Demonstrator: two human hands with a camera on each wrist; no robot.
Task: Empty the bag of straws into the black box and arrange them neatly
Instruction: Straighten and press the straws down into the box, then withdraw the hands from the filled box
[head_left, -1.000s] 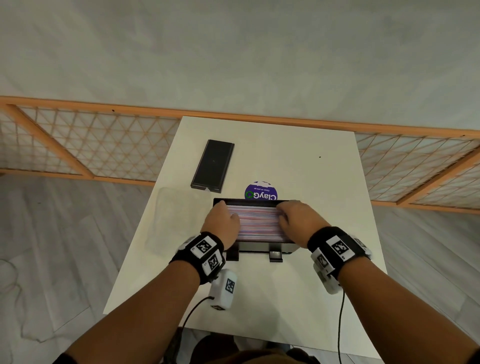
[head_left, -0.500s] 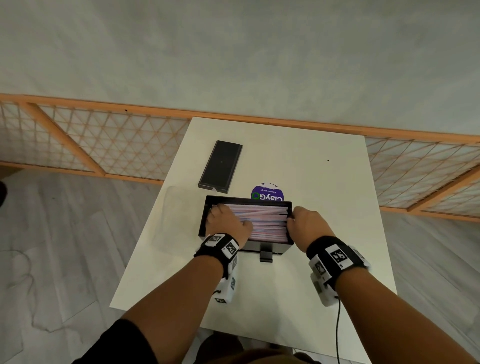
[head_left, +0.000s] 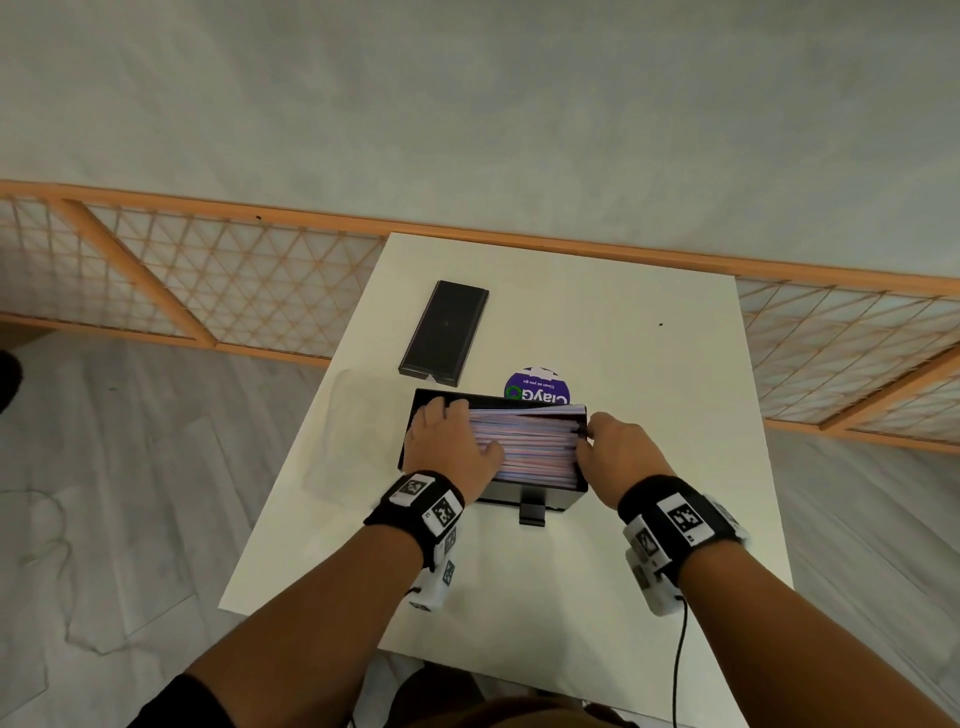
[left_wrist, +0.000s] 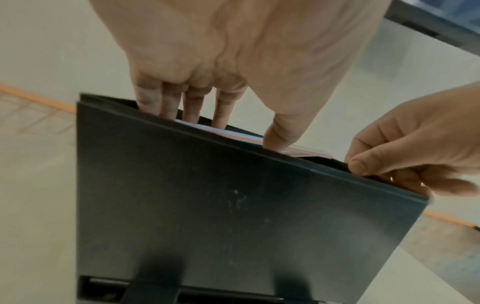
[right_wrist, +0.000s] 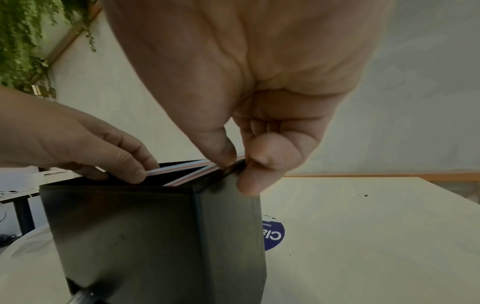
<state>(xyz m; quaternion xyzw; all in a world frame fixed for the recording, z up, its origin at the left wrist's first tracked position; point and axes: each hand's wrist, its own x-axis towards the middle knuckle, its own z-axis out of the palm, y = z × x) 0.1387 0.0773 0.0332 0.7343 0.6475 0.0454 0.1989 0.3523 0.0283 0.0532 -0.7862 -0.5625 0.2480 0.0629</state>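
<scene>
The black box (head_left: 550, 496) stands in the middle of the white table, filled with a layer of pink, white and blue straws (head_left: 530, 441) lying left to right. My left hand (head_left: 452, 436) lies flat on the left end of the straws, and the left wrist view shows its fingers (left_wrist: 192, 111) straight, reaching down inside the box (left_wrist: 233, 205). My right hand (head_left: 597, 441) pinches the box's right wall near the top, thumb inside and fingers outside, as the right wrist view shows (right_wrist: 239, 164). A straw (right_wrist: 182, 168) rises a little above the rim there.
A clear, flat plastic bag (head_left: 337, 441) lies at the table's left edge beside the box. A long black lid (head_left: 444, 327) rests behind the box to the left. A round purple sticker (head_left: 537, 387) is just behind the box. The table (head_left: 649, 364) ends near the wooden lattice rail.
My right hand has come off the top of the straws and taken the box's right wall. My left hand has slid towards the box's far left corner.
</scene>
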